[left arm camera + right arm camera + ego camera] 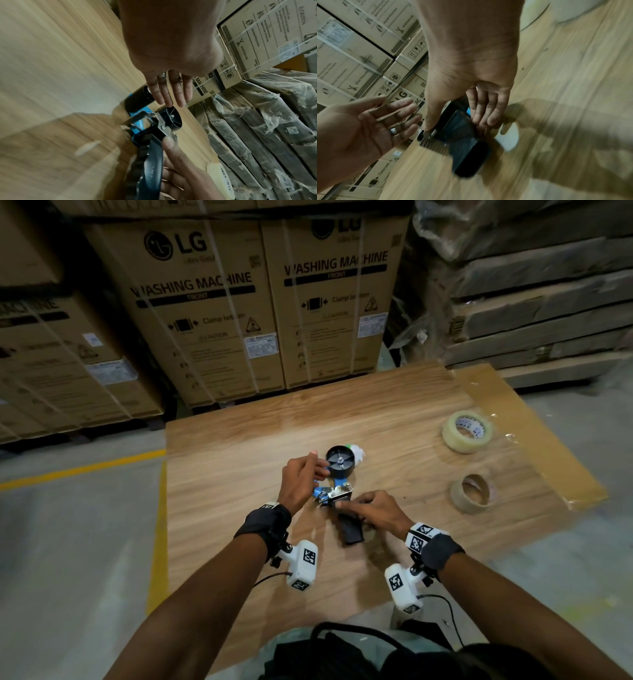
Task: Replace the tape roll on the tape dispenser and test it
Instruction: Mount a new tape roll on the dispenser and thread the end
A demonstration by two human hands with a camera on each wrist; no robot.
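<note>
The tape dispenser (337, 491) lies on its side near the middle of the counter (239, 440), its black hub (339, 465) bare and its black handle (349, 530) pointing toward the person. The right hand (378, 508) rests on the handle, thumb pressed near the metal blade end, fingers (488, 108) fairly straight along the grip; how tightly it holds is blurred. The left hand (301, 481) hovers beside the hub with fingers (169, 92) spread and relaxed, holding nothing. It hides part of the blue frame. To the right lie a full roll of clear tape (466, 431) and, nearer, an empty cardboard core (474, 493), well apart from the dispenser. The counter's left edge is close; bare wood lies beyond the hub. Stacked cartons (219, 313) stand behind.
</note>
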